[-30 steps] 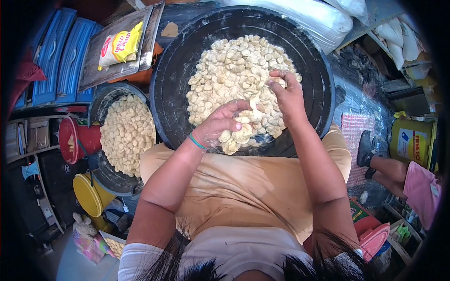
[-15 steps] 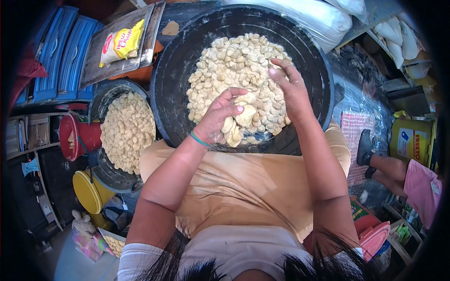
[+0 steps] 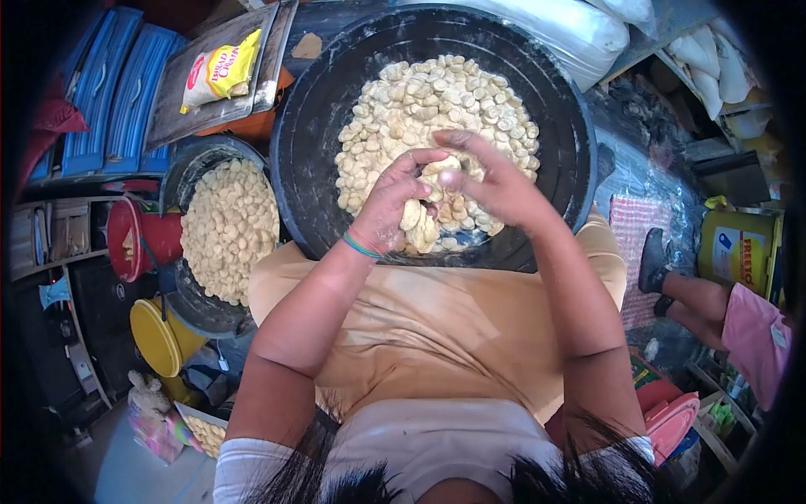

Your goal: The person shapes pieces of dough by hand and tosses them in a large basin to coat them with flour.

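Note:
A wide black tub (image 3: 558, 109) holds a heap of pale, round, flattened dough pieces (image 3: 420, 97) dusted with what looks like flour. Over the heap's near side, my left hand (image 3: 395, 206) is closed around several dough pieces (image 3: 414, 220), some showing between thumb and fingers. My right hand (image 3: 504, 189), slightly blurred, is just to its right. Its thumb and fingers are apart, the thumb close to the held pieces; whether it touches them I cannot tell.
Left of the tub stands a dark basin (image 3: 197, 307) full of similar pieces, beside a red bucket (image 3: 126, 239) and a yellow bucket (image 3: 155, 340). A bread crumb bag (image 3: 220, 71) lies on a board. At right are another person's legs (image 3: 693, 298) and a labelled yellowish bucket (image 3: 739, 252).
My right hand has moved left and slightly down from above the heap to beside my left hand, its thumb and fingers spreading. The left hand stays nearly in place with its dough pieces.

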Demonstrator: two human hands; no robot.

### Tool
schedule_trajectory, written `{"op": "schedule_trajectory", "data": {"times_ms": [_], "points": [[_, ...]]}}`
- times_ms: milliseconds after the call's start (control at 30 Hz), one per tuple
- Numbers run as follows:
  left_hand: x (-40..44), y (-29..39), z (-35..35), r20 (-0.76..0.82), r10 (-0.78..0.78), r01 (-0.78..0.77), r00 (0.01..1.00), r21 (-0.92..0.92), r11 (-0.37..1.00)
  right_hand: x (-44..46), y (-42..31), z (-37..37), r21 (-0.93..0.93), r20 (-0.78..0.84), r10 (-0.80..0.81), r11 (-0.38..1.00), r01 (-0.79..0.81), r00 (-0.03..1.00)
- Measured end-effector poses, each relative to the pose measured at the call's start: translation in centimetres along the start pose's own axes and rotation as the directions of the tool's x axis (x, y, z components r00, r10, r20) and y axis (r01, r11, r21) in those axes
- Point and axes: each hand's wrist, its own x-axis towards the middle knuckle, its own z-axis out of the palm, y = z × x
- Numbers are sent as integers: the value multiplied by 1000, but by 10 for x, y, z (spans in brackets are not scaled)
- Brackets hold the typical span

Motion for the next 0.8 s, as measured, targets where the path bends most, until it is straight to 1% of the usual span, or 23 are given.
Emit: {"op": "schedule_trajectory", "data": {"times_ms": [67,100,133,167,200,233,267,300,333,400,433,467,500,533,567,600,667,700,800], "points": [[-2,5,12,-99,31,-24,995,70,997,-2,3,6,30,35,40,999,-41,999],[-4,7,16,-111,72,-63,991,82,995,0,7,7,33,42,74,997,-75,996],[-5,8,12,-134,75,-62,988,102,993,2,11,6,37,48,114,993,-115,992],[-4,7,6,-157,77,-58,985,121,991,3,13,1,120,31,173,977,-176,984],[-3,9,1,-177,84,-59,981,139,988,5,8,-1,275,-100,220,943,-186,970],[-5,14,-3,-153,45,-32,987,84,996,8,3,-2,425,-217,282,889,-169,934],[-7,15,-10,-158,46,-39,986,46,998,11,-2,-3,563,-317,357,816,-128,879],[-9,14,-15,-163,45,-44,986,7,999,15,-6,-8,692,-384,395,722,-24,835],[-11,15,-20,-166,45,-51,985,-32,998,16,-2,-14,726,-403,428,688,-3,809],[-17,18,-23,-192,30,-31,981,-4,1000,16,7,-17,677,-376,341,736,4,862],[-20,19,-23,-208,22,-22,978,5,1000,15,8,-13,534,-347,276,844,-53,897],[-23,19,-23,-225,12,-9,974,14,1000,11,7,-6,370,-302,219,924,-98,928],[-26,18,-24,-244,4,-3,970,4,1000,9,6,0,190,-247,169,974,-124,954],[-28,18,-25,-262,-3,1,965,-6,1000,9,7,8,130,-160,151,983,-131,976],[-30,17,-26,-280,-12,7,960,-17,1000,7,5,15,69,-35,114,991,-112,993],[-31,13,-32,-263,-16,-4,965,-74,997,5,-4,24,10,92,82,996,-84,992],[-32,3,-45,-225,-19,-25,974,-191,981,-8,-14,53,56,227,30,998,-43,973],[-34,7,-31,-304,-77,-33,950,-340,940,-12,-14,65,80,292,1,996,-26,956],[-37,-4,-30,-241,35,-92,970,-225,970,-18,5,87,-31,134,-15,999,19,991]]}}
